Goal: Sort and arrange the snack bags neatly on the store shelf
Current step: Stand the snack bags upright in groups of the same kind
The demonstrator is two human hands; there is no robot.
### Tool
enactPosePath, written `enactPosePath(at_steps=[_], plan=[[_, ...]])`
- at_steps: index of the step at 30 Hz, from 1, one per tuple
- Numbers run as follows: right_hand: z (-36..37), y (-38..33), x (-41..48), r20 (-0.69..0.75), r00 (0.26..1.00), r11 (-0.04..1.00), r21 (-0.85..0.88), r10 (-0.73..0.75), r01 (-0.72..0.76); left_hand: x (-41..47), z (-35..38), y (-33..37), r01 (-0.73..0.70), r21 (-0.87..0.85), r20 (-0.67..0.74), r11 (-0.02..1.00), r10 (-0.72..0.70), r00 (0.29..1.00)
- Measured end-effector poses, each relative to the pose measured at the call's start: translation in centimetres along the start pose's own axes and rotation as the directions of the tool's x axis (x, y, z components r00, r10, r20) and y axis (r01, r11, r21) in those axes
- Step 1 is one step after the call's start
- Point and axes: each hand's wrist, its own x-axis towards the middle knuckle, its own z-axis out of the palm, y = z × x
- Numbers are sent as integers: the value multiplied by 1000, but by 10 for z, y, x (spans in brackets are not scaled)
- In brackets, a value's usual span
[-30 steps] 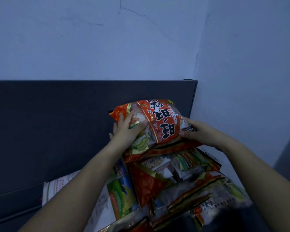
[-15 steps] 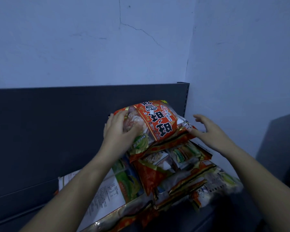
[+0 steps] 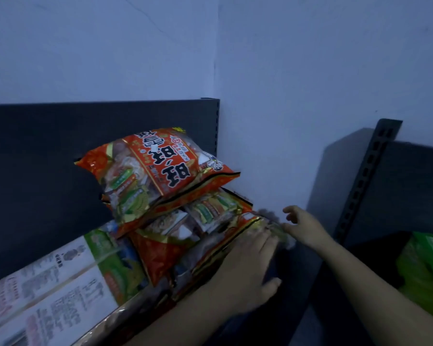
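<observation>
Now both hands point(image 3: 273, 248) low, apparently touching bottom bag point(image 3: 225, 248); top bag point(image 3: 155, 171) untouched.

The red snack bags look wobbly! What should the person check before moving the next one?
1. Top red snack bag resting flat: not ok, it is tilted on the stack.
2. Top bag free of hands: ok, neither hand touches it.
3. Left hand on a lower red bag: ok, it lies flat on it.
4. Right hand gripping firmly: cannot tell, its fingers are blurred at the bag's end.
5. Green-and-white bag lined up with the red ones: not ok, it lies slanted beside them.
6. Shelf room to the right: ok, bare surface shows.
</observation>
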Motion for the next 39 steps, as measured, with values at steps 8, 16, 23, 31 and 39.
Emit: enactPosePath(at_steps=[8,16,23,31,39], plan=[[50,32,37,78,971,972,-84,227,-220,27,95,-40,154,268,229,951,-218,949],[89,45,66,31,897,832,361,440,-421,32,146,-64,259,301,144,918,-313,939],[89,54,73,145,690,209,891,709,-402,30,144,-63,304,327,115,895,-357,927],[52,18,68,144,753,14,980,642,-199,29,135,-49,334,223,-11,916,-340,940],[-5,-48,14,-550,680,478,818,485,320,40,106,-6,240,-176,-183,955,-271,945]])
